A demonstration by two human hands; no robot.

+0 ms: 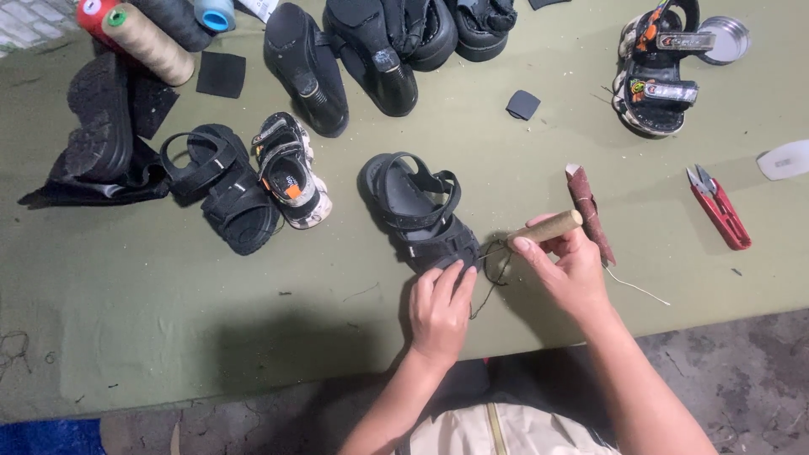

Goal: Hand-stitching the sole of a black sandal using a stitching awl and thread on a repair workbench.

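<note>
While olive cloth (168, 303) covers the table, left hand (438, 307) flat on sandal (417, 211); right hand (569, 270) grips awl (546, 227).

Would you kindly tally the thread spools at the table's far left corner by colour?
Red spool: 1
Beige spool: 1
Dark grey spool: 1
Light blue spool: 1
Total: 4

Your left hand (440, 310) and right hand (571, 271) are bare, forearms unsleeved; you wear a cream zip-front garment (489, 428) with a central metal zipper.
</note>
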